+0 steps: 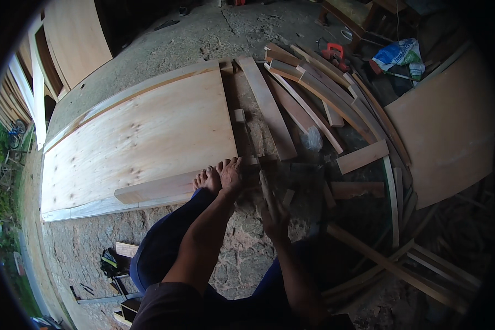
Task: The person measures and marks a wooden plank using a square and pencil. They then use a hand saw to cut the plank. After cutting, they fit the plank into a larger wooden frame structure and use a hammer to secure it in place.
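Observation:
My left hand [231,175] curls its fingers over a pale wooden plank [154,188], near the plank's right end. Just beside it, my bare foot [206,179] rests on the same plank. The plank lies along the near edge of a large plywood panel [143,132] and sticks out past the panel's right side. To the right, my right hand [275,220] is closed around a long, narrow wooden-handled tool [266,190], which looks like a saw. Its far part meets the plank's end; shadow hides the blade's details there.
Several wood strips [335,99] lie in a curved pile at the upper right, with a red power tool [334,52] behind. A brown sheet [451,132] leans farther right. Crossed battens [390,264] lie at the lower right. Tools [113,264] lie on rough ground at the lower left.

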`<state>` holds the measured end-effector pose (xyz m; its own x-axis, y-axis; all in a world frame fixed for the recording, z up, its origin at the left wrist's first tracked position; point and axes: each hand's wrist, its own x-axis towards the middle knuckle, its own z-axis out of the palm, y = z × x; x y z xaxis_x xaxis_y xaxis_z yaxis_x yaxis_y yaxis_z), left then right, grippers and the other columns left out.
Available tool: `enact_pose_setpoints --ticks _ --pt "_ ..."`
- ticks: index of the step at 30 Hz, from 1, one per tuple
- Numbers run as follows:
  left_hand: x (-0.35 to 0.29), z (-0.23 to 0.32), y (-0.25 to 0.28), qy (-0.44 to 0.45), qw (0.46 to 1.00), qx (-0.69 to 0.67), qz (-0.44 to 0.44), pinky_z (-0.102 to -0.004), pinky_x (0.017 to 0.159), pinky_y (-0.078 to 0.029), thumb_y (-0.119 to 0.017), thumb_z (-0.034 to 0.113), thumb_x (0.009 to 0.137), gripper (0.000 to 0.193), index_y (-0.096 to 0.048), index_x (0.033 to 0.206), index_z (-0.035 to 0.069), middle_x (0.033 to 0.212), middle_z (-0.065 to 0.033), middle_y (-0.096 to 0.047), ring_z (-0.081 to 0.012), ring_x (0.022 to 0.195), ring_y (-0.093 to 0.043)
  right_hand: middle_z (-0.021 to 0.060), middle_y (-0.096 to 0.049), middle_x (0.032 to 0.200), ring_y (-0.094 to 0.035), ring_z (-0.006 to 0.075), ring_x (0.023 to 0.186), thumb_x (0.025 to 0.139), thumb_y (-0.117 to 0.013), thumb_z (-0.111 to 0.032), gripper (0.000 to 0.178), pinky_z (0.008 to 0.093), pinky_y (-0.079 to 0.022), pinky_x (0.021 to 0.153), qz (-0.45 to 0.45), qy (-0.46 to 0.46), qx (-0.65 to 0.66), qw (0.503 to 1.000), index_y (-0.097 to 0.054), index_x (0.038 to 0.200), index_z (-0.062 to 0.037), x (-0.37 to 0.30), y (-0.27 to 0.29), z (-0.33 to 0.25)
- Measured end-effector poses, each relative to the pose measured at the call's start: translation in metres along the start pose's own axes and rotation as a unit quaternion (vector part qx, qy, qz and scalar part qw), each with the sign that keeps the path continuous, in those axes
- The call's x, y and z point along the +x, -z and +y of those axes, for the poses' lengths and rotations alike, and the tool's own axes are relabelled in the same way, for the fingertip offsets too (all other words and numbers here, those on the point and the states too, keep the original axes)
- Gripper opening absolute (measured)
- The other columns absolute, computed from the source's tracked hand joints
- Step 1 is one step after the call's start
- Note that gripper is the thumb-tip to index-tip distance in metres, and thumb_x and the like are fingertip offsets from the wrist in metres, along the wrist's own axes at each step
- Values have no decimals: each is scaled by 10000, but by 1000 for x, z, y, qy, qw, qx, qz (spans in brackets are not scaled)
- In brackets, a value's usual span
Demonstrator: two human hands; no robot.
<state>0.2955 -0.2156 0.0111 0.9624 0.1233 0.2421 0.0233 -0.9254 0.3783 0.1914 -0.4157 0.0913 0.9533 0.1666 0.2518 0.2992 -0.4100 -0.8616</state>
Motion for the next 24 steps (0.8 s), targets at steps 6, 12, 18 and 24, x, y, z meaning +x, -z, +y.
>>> enact_pose_setpoints --ticks 6,12,18,24 --pt "16 -15 22 49 995 5 -91 -481 1003 -339 -534 222 878 382 -639 1230 121 1111 -76 -656 -295 1117 -552 217 -584 1383 -696 355 1014 932 -516 -70 598 382 -559 766 -87 -59 -67 992 -415 1520 -102 -101 68 -86" --pt "-2 10 19 20 998 -12 -51 -495 1012 -331 -544 178 863 386 -640 1234 133 1119 -68 -654 -298 1128 -548 254 -632 1281 -689 365 1037 966 -557 -43 480 390 -545 796 -47 -55 -31 997 -486 1436 23 -99 60 -55" --pt "6 -17 12 60 994 15 -89 -485 1056 -316 -544 181 866 460 -626 1317 141 1192 -71 -644 -284 1203 -525 250 -614 1328 -719 348 969 865 -611 -15 672 368 -561 674 -19 14 -56 998 -437 1510 -88 -18 0 -23" --pt "11 6 27 25 998 -18 -52 -496 994 -335 -570 246 874 283 -651 1126 147 1053 -69 -654 -306 1102 -561 209 -604 1362 -715 331 898 894 -583 -61 655 375 -553 654 -80 -59 -38 994 -429 1528 -123 -168 99 -84"
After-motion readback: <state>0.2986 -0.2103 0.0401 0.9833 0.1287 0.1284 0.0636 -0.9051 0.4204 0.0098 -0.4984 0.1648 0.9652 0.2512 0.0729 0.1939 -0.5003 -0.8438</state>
